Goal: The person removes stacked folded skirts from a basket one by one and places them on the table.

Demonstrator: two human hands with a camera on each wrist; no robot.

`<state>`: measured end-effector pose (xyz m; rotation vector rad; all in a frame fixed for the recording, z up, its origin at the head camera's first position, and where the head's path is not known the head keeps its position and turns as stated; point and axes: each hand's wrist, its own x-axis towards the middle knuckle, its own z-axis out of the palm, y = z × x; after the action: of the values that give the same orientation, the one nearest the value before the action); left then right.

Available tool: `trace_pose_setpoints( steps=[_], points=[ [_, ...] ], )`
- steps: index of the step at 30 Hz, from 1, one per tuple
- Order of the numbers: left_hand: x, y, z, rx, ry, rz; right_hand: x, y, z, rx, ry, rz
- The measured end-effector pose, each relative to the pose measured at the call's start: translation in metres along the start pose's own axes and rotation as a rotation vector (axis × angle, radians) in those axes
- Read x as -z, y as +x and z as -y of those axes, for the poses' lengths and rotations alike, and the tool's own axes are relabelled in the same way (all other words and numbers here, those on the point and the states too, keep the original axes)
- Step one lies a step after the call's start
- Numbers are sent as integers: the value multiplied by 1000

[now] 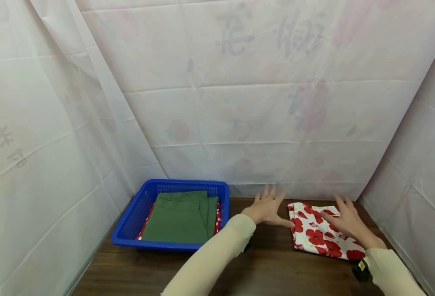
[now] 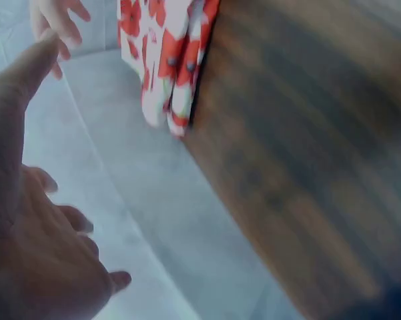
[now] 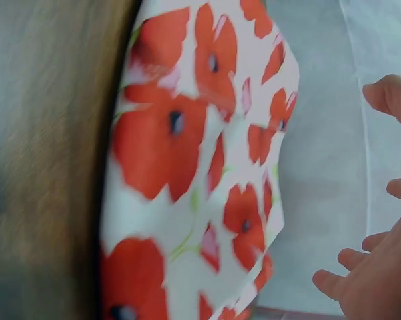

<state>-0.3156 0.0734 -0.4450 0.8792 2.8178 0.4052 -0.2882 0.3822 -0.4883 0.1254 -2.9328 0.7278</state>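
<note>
Floral cloth (image 1: 315, 237), folded, on wooden table (image 1: 276, 269); left hand (image 1: 267, 209) near it, fingers spread; right hand (image 1: 346, 222) over it, fingers spread. Blue basket (image 1: 158, 245); green cloth (image 1: 180, 220), folded, inside.

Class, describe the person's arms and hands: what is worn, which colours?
The left sleeve and right sleeve are plain pale cream, reaching the wrists. The left hand and right hand wear no gloves. A black item with a small yellow mark sits at the right wrist; a dark bit shows by the left sleeve.

A brown, apparently wooden table (image 1: 295, 271) bears a blue basket (image 1: 158, 245) and floral cloth (image 1: 315, 237).
</note>
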Motion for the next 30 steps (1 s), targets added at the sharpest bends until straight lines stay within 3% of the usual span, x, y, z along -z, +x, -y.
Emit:
trace_pose_setpoints(
  steps=[7,20,24,30],
  points=[
    [30,-9,35,-64,25,-24,-2,25,36,107,22,4],
    [71,-43,120,23,-53,-102,-12,61,97,204,91,1],
    [75,-51,135,58,-61,-101,-22,68,114,229,115,12],
    [81,-59,146,83,-61,-93,-29,78,139,247,149,27]
  ],
)
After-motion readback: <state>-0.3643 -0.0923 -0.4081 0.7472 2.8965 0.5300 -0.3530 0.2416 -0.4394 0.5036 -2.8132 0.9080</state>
